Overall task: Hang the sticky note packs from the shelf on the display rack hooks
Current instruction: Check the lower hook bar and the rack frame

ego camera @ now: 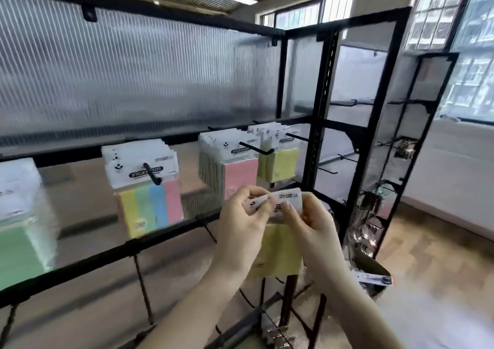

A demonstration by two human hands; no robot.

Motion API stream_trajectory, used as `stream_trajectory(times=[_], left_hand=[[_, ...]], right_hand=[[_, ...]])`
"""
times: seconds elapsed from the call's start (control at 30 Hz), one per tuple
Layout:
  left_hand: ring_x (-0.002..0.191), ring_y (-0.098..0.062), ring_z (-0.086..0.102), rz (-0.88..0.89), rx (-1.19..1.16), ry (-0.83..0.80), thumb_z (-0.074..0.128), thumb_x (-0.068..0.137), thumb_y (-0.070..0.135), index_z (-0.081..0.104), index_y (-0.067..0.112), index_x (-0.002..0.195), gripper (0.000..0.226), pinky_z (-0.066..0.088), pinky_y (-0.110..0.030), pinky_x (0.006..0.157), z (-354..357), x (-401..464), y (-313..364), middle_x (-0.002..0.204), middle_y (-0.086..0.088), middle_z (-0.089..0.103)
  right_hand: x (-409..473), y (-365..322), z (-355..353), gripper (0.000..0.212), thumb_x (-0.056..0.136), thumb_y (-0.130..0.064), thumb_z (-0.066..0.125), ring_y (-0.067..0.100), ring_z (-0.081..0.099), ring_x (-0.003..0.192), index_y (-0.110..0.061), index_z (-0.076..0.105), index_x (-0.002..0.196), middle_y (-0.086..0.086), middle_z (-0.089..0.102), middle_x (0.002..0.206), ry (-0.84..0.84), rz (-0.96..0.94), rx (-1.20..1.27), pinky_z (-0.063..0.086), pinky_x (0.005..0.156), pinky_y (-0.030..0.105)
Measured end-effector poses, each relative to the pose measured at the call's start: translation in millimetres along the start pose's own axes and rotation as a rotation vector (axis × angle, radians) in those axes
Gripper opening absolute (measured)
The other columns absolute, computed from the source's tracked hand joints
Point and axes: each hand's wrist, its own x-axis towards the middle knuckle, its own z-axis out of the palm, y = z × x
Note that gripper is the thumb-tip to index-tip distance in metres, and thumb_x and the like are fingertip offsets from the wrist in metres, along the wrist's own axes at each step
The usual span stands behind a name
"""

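Note:
Both hands hold one yellow sticky note pack in front of the display rack. My left hand pinches the left side of its white header card. My right hand pinches the right side. The yellow pad hangs down between my wrists. On the rack hooks hang several packs: a multicolour pack, a pink pack and a yellow pack. A green pack shows at the far left edge. The held pack sits below and in front of the pink and yellow ones.
Bare black hooks stick out of the rack's right section. A second narrow black rack with small dark items stands to the right. A dark container sits on the wooden floor. Ribbed translucent panels back the rack.

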Motion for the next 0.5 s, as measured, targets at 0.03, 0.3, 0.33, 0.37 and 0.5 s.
stream_trajectory(times=[0.03, 0.3, 0.33, 0.37, 0.5], left_hand=[[0.072, -0.006, 0.068, 0.005, 0.010, 0.003, 0.066, 0.089, 0.017, 0.063, 0.019, 0.086, 0.005, 0.051, -0.014, 0.062, 11, 6, 1, 0.079, 0.003, 0.071], [0.083, -0.002, 0.063, 0.009, 0.099, -0.003, 0.060, 0.092, 0.029, 0.063, 0.018, 0.095, 0.012, 0.048, -0.015, 0.075, 86, 58, 11, 0.090, 0.004, 0.068], [0.086, -0.010, 0.065, -0.012, 0.088, -0.004, 0.060, 0.092, 0.030, 0.064, 0.016, 0.096, 0.015, 0.049, -0.021, 0.078, 92, 63, 12, 0.092, 0.000, 0.070], [0.088, -0.015, 0.066, -0.030, 0.078, -0.002, 0.059, 0.093, 0.030, 0.065, 0.014, 0.099, 0.019, 0.048, -0.024, 0.079, 97, 69, 13, 0.094, -0.004, 0.070], [0.092, -0.015, 0.065, -0.068, 0.083, 0.067, 0.061, 0.091, 0.032, 0.067, 0.018, 0.099, 0.018, 0.050, -0.030, 0.082, 108, 89, 16, 0.093, 0.001, 0.069]], right_hand=[[10, 3, -10, 0.009, 0.092, -0.020, 0.059, 0.012, 0.066, 0.074, -0.011, 0.063, 0.094, -0.001, 0.070, 0.083, 0.005, 0.004, -0.003, 0.051, 0.063, 0.023], [77, 20, -66, 0.022, 0.093, -0.011, 0.056, 0.009, 0.046, 0.062, -0.015, 0.050, 0.072, 0.006, 0.052, 0.069, 0.102, 0.033, 0.016, 0.035, 0.052, 0.016], [85, 22, -69, 0.025, 0.093, -0.010, 0.055, 0.008, 0.043, 0.060, -0.016, 0.047, 0.069, 0.003, 0.049, 0.067, 0.109, 0.028, 0.018, 0.034, 0.052, 0.017], [93, 23, -72, 0.029, 0.092, -0.009, 0.054, 0.005, 0.041, 0.057, -0.018, 0.044, 0.067, -0.002, 0.047, 0.064, 0.117, 0.018, 0.017, 0.033, 0.051, 0.017], [117, 27, -79, 0.036, 0.092, -0.009, 0.054, -0.002, 0.033, 0.047, -0.022, 0.036, 0.064, -0.015, 0.040, 0.053, 0.134, -0.041, -0.010, 0.029, 0.046, 0.011]])
